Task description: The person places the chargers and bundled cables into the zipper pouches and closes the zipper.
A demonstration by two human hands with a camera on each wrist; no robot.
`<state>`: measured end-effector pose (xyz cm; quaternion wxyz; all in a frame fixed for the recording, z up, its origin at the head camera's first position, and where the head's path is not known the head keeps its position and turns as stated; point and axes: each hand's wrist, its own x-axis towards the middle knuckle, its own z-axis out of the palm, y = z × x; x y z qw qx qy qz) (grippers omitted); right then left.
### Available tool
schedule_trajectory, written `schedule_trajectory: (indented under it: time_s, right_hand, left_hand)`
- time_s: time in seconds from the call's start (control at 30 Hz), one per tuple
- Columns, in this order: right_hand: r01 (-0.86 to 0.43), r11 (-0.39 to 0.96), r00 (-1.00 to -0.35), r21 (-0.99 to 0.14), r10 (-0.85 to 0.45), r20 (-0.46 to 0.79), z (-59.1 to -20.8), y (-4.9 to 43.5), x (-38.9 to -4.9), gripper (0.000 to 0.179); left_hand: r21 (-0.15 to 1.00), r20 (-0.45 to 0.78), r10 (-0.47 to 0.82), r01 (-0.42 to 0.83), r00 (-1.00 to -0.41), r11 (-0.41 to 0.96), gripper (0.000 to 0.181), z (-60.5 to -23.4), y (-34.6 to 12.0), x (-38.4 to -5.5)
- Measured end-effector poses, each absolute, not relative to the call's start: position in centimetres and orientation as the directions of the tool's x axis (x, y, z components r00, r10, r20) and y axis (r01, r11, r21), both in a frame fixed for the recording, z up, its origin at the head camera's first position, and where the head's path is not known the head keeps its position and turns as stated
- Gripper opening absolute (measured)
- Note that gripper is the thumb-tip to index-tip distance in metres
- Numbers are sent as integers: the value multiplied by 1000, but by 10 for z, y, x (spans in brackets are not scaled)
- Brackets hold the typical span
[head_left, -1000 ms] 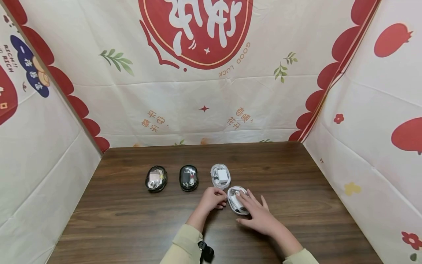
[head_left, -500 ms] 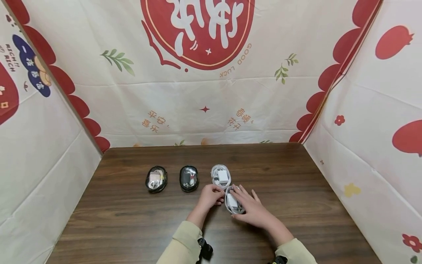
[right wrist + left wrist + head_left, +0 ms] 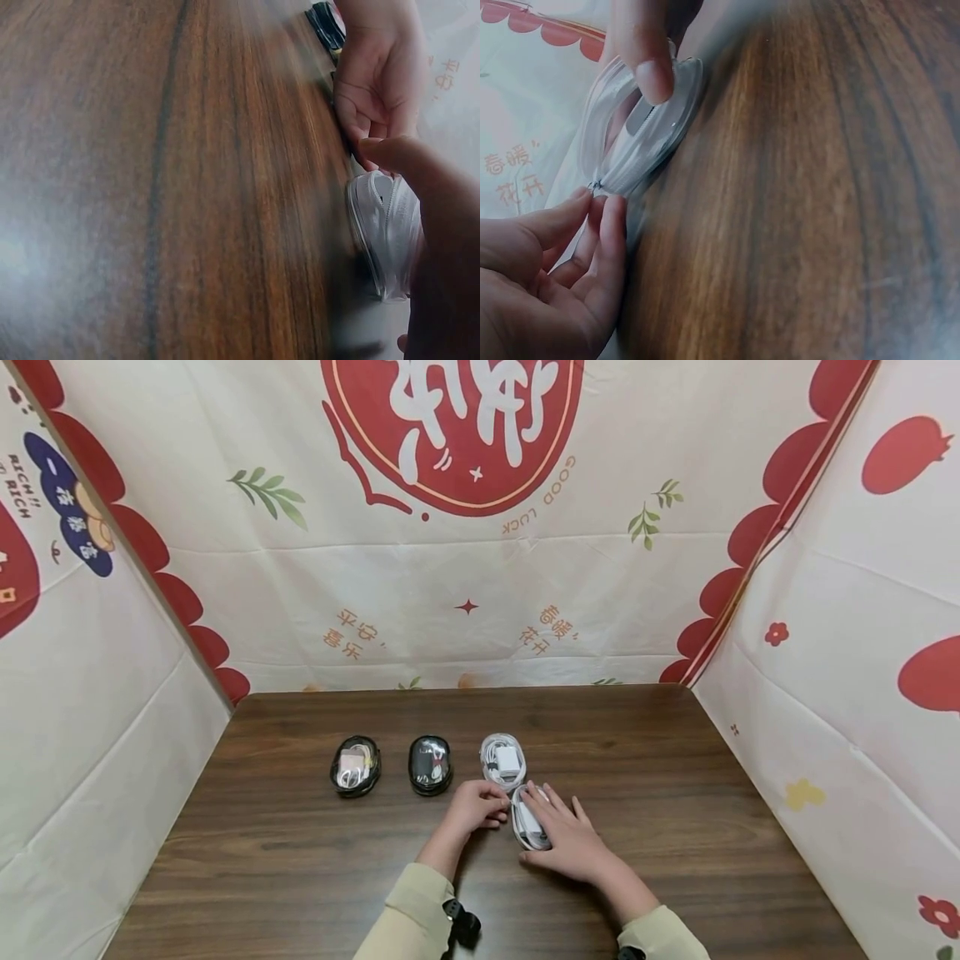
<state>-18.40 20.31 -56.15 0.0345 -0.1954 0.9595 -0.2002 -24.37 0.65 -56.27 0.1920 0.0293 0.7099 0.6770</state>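
Observation:
In the head view a clear zip pouch with white trim and a white charger and cable inside (image 3: 529, 827) lies on the table. My left hand (image 3: 475, 807) pinches its zip pull at the left end, as the left wrist view shows with the pouch (image 3: 649, 142) edge-on. The right hand (image 3: 567, 842) holds the pouch, fingers over its top and thumb at the near end. A gap shows along the zip in the right wrist view of the pouch (image 3: 386, 232). A second white-trimmed pouch (image 3: 502, 762) with a white charger sits just behind, touching or nearly so.
Two black-trimmed clear pouches lie to the left: one with a pale item and cables (image 3: 356, 767), one with a dark item (image 3: 430, 766). The wooden table (image 3: 300, 877) meets a printed cloth backdrop (image 3: 420, 577) at its far edge, with cloth walls on both sides.
The near white pouch and my right hand have shifted slightly left, toward the left hand. The right fingers have drawn closer together over the pouch. The other pouches stay put.

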Motion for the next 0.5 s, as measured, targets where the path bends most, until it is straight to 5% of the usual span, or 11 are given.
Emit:
schedule_trajectory:
  time_s: [0.5]
  right_hand:
    - [-331,847,-930,-415,-367,-5,-564,202,-184,96]
  left_hand:
    - [968,-246,344,-215,-906,127,4,-560,2,-236]
